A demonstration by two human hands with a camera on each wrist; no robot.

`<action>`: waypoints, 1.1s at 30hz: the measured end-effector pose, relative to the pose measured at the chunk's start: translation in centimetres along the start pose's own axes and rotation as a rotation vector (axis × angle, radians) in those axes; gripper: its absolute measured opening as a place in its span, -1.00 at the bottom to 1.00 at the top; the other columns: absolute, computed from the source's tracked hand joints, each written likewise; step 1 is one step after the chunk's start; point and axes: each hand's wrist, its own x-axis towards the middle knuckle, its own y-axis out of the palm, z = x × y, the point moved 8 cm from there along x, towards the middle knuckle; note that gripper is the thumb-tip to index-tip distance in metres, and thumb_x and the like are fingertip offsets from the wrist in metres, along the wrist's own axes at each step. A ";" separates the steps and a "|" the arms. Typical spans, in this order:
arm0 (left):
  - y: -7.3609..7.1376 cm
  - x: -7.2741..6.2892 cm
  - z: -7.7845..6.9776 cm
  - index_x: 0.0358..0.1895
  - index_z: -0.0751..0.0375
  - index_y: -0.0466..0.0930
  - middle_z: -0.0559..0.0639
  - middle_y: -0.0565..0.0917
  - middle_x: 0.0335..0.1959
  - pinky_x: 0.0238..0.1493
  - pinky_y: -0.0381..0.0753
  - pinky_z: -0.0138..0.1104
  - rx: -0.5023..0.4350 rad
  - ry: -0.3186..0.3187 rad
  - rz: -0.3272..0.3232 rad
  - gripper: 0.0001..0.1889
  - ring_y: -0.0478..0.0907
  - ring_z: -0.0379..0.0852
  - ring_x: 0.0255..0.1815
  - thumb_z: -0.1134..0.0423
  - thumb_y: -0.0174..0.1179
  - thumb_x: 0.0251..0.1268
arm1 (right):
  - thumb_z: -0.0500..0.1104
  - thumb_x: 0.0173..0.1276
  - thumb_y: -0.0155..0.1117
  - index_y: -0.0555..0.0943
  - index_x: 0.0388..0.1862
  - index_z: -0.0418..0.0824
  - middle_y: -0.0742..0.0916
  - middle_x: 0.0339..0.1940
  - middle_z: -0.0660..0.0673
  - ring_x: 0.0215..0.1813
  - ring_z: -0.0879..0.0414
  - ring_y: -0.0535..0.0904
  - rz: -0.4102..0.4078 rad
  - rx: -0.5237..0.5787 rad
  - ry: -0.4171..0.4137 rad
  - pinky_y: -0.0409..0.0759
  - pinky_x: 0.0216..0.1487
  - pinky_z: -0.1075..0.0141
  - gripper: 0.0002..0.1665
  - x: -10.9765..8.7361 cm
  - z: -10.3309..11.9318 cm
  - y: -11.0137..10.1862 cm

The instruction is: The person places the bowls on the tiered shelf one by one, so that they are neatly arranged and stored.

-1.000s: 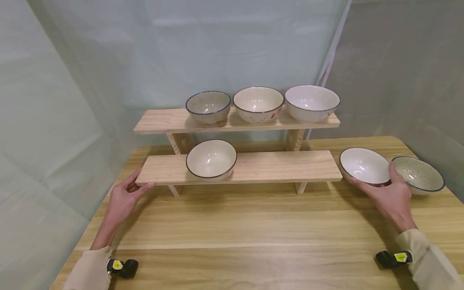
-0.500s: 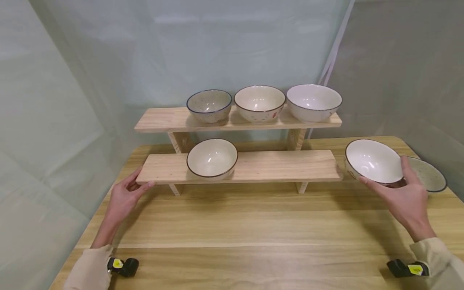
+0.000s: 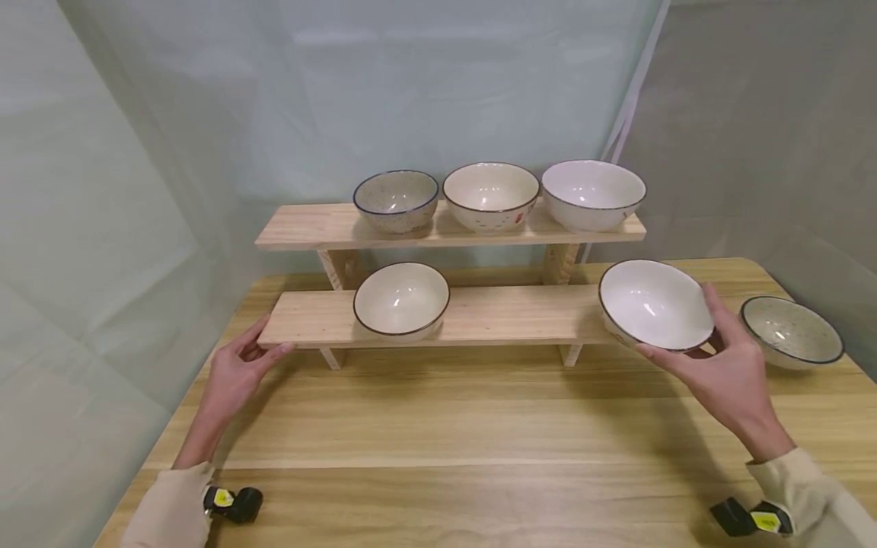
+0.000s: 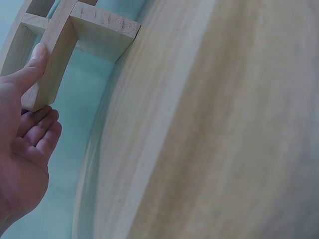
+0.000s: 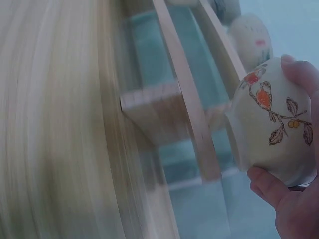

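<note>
My right hand [image 3: 729, 373] grips a white bowl [image 3: 654, 304] with a dark rim, held above the right end of the lower shelf board. In the right wrist view the bowl [image 5: 274, 119] shows a painted bird and branch, and its foot is clear of the board. At the left end of the two-tier wooden shelf [image 3: 308, 320], my left hand [image 3: 236, 377] pinches the lower board, thumb on the front edge. The left wrist view shows the thumb and curled fingers of that hand [image 4: 25, 144] about the board's end.
A cream bowl [image 3: 400, 299] stands on the lower board. On the upper board are a speckled grey bowl [image 3: 395, 202], a cream patterned bowl [image 3: 489, 196] and a white bowl [image 3: 592, 194]. Another speckled bowl [image 3: 791, 331] sits on the table [image 3: 438, 449] at right.
My right hand has lifted the white bowl from beside the speckled bowl at right and carried it left over the lower board. The left hand has stayed at the shelf's end.
</note>
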 end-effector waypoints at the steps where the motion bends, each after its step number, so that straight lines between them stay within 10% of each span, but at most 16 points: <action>1: 0.0 0.0 0.0 0.63 0.32 0.10 0.49 0.32 0.45 -0.08 0.54 -0.64 -0.002 -0.002 -0.001 -0.19 0.51 -0.24 0.23 0.16 0.32 0.49 | -0.34 0.10 0.66 0.06 0.72 -0.11 0.25 0.61 -0.38 0.13 0.32 0.50 0.012 0.004 -0.010 0.48 -0.03 0.68 0.33 0.0 0.3 0.5; 10: 0.1 -0.1 0.1 0.63 0.32 0.10 0.49 0.33 0.45 -0.07 0.54 -0.64 -0.001 0.002 0.000 -0.20 0.50 -0.34 0.20 0.17 0.32 0.49 | -0.39 -0.03 0.72 0.11 0.69 -0.27 0.31 0.58 -0.38 0.06 0.30 0.53 0.106 0.092 -0.102 0.53 -0.03 0.63 0.36 0.1 3.0 4.9; 19: 0.1 -0.2 -0.1 0.63 0.34 0.08 0.51 0.35 0.43 -0.08 0.54 -0.64 -0.015 0.002 0.007 -0.20 0.48 -0.48 0.12 0.18 0.31 0.50 | -0.40 0.01 0.70 0.15 0.67 -0.32 0.26 0.60 -0.37 0.24 -0.35 0.51 0.176 0.223 -0.132 0.57 0.03 0.55 0.30 0.6 4.5 9.0; 33: 0.1 0.0 0.1 0.64 0.31 0.05 0.51 0.34 0.44 -0.09 0.55 -0.64 0.000 -0.014 0.014 -0.18 0.46 -0.52 0.10 0.15 0.30 0.51 | -0.29 0.03 0.73 0.10 0.69 -0.26 0.24 0.63 -0.27 0.40 -0.27 0.42 0.261 0.273 -0.065 0.56 0.26 0.09 0.35 1.5 5.8 13.9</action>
